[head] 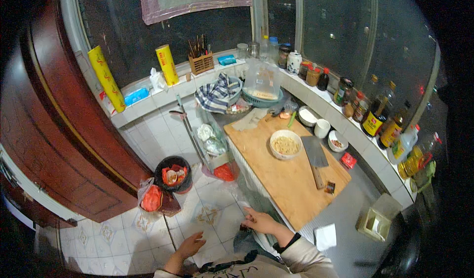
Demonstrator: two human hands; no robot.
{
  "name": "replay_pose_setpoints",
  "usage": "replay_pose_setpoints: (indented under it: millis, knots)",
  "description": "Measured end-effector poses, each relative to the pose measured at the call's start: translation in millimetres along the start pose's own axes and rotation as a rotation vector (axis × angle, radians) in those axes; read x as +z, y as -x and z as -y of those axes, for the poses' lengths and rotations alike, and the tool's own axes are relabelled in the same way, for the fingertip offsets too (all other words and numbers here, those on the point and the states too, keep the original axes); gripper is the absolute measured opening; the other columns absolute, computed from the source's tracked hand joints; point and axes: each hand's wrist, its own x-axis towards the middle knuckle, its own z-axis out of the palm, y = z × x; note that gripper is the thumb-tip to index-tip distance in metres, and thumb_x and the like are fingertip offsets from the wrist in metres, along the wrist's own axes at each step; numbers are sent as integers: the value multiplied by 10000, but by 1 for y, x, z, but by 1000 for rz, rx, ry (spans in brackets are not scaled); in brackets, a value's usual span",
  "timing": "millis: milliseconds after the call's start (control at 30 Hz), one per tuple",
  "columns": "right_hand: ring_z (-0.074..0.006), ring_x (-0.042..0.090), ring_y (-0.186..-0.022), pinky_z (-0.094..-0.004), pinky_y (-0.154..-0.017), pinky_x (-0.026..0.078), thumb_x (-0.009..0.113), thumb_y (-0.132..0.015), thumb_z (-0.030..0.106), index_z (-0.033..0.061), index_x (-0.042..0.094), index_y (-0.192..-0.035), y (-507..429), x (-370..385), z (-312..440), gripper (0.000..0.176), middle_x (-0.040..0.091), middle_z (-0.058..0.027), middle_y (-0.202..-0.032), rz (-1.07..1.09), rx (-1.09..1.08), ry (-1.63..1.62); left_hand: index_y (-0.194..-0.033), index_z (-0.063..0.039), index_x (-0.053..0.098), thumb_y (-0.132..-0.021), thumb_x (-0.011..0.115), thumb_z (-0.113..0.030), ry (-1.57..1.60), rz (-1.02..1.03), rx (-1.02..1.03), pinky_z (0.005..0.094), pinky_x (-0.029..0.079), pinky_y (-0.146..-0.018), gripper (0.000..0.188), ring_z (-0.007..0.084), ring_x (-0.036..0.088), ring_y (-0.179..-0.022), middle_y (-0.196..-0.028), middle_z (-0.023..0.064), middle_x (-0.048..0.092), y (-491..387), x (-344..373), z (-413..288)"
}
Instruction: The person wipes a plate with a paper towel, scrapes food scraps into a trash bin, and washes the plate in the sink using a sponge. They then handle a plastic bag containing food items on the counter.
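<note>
My left hand [191, 245] hangs over the tiled floor with its fingers loosely bent and nothing visible in it. Near the front edge of the wooden cutting board [255, 156] is my right hand [259, 220], with its index finger stretched out. A small dark patch shows under its fingertips; whether the hand holds it is unclear. On the board stands a white bowl [286, 144] of pale, chopped-looking food. A cleaver [315, 154] lies flat to the bowl's right, its wooden handle towards me. A small dark packet [330, 187] rests beside the handle.
White bowls [337, 141] and a red packet [348, 160] sit behind the board. At right are an open seasoning box [376, 222] and white paper [326, 237]. Bottles [374, 117] line the ledge. A trash bin [173, 174] and a red bag [151, 198] stand on the floor.
</note>
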Motion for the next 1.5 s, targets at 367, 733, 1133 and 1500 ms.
replay_pose_setpoints:
  millis: [367,733,1133,1500]
  knots:
    - [-143,540,-749,-286,-608,459,606,-876,290,81,214,-1427,-301,-105,21,707,546,-54,-872,-91,89,-702,-1339,-59,412,-902,556,-366,125,-259,-248,239,438,-613,553,103,557,-814,-1030,53,616,-66,-103,-5]
    - [-191,574,-784,-313,-593,489,530,-886,460,103,240,-1404,-510,-208,15,693,494,-131,-1183,-576,459,-974,-1312,-26,435,-879,574,-356,63,-125,-257,356,440,-906,562,257,560,-1064,-1142,163,597,-235,-245,-18]
    - [-223,600,-601,-315,-478,539,542,-852,189,6,520,-965,-589,-215,0,216,561,-78,-788,-918,684,-1266,-1270,6,456,-920,521,-331,-250,108,461,347,443,-869,490,269,564,-1022,-1145,159,579,-475,-422,-48]
    - [-182,604,-728,-301,-599,530,582,-806,265,-29,552,-1086,-332,-181,63,407,629,-90,-921,-803,703,-1125,-1359,24,332,-961,338,-472,-68,402,198,355,310,-1012,636,253,442,-1217,-1298,147,481,-446,-346,-287]
